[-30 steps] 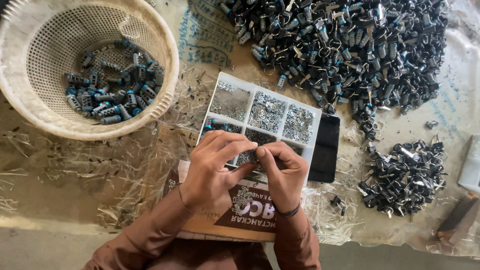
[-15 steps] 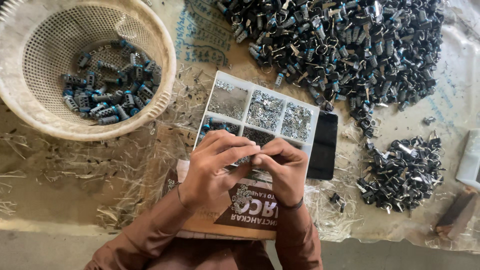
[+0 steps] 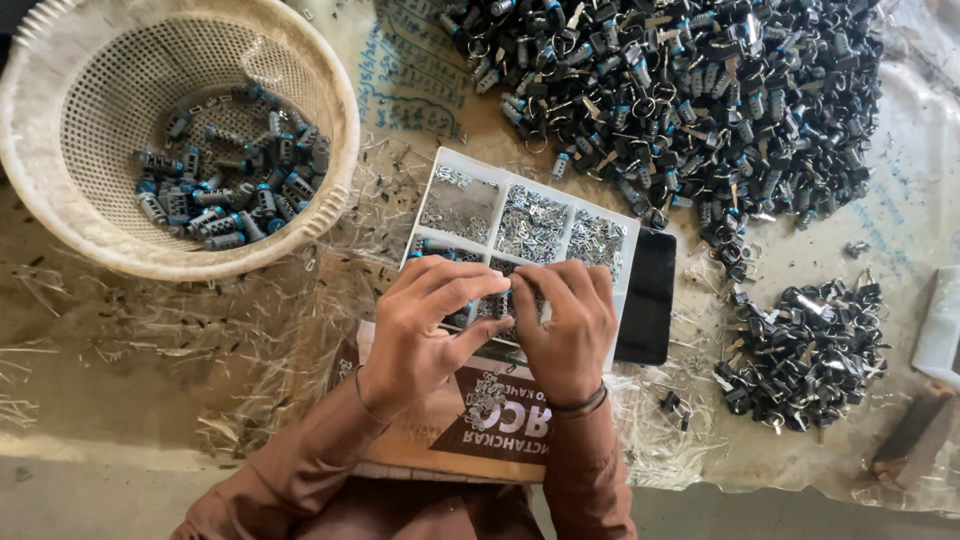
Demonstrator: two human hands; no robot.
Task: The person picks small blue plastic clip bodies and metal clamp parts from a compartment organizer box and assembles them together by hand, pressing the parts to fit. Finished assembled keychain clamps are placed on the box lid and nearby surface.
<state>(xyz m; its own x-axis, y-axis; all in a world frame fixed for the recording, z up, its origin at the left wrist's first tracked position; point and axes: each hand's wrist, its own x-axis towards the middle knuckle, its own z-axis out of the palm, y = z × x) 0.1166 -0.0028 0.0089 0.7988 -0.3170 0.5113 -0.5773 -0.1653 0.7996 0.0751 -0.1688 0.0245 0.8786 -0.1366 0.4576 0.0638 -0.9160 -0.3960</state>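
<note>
Big pile (image 3: 680,90) of dark lock parts up-right of the hands, basket (image 3: 170,130) up-left, tray (image 3: 530,225) just beyond the fingers. Left hand (image 3: 425,320) and right hand (image 3: 565,325) pinch together on a small part (image 3: 503,300), mostly hidden. Mid-assembly, I'd judge; needs fine fingertip alignment.

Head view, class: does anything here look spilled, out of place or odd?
Thin metal slivers lie strewn over the plastic sheet, outside the compartment tray. A dark phone sits among the parts. Otherwise the basket and piles look orderly.
</note>
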